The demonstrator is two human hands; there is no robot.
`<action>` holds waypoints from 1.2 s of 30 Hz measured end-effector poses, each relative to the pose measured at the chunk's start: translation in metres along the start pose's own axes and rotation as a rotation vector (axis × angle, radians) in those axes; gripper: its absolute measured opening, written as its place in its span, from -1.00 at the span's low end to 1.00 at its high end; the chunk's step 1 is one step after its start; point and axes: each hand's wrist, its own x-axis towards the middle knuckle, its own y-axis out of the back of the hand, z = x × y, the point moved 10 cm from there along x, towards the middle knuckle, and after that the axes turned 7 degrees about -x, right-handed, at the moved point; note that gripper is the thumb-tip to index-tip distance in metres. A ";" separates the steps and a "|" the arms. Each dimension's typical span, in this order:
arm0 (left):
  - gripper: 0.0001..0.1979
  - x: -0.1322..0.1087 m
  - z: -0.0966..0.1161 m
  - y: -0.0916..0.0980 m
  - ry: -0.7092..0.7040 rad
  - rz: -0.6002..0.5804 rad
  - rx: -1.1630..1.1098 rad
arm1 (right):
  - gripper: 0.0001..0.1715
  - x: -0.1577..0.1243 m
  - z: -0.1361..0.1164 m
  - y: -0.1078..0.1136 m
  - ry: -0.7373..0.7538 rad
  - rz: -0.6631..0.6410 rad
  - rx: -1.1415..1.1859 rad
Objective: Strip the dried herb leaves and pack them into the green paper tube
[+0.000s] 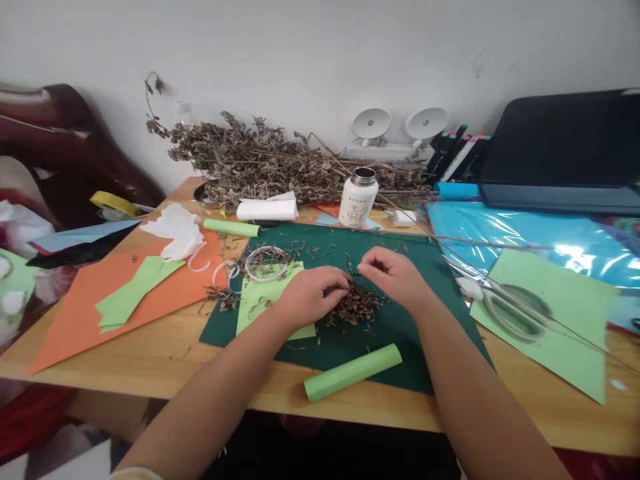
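Note:
A small heap of crumbled dried leaves (356,305) lies on the dark green cutting mat (420,360). My left hand (314,293) is at the heap's left edge, fingers curled toward the thumb around some dark dried leaves. Just above the heap's right side, my right hand (393,273) is closed in a pinch; what its fingertips hold is too small to tell. Under my left wrist is a light green paper sheet (255,310) with a drawn outline. A rolled green paper tube (353,373) lies at the mat's front edge.
Dried leafy stalks (260,160) are piled along the wall. An uncapped white bottle (358,197) stands behind the mat. Scissors (515,307) rest on green paper at right. A tape ring (267,264), orange paper (150,300) and crumpled white tissue (175,230) are at left.

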 end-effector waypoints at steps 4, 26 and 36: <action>-0.80 -0.002 -0.019 0.032 0.108 0.191 -0.154 | -0.65 0.002 0.005 -0.017 0.012 -0.108 -0.201; -0.88 -0.011 -0.053 0.032 0.310 -0.228 0.394 | -0.82 0.003 -0.001 -0.016 0.134 -0.009 -0.338; -0.91 -0.002 -0.020 0.031 0.136 0.090 -0.006 | -0.74 -0.002 -0.028 -0.032 0.130 -0.070 -0.042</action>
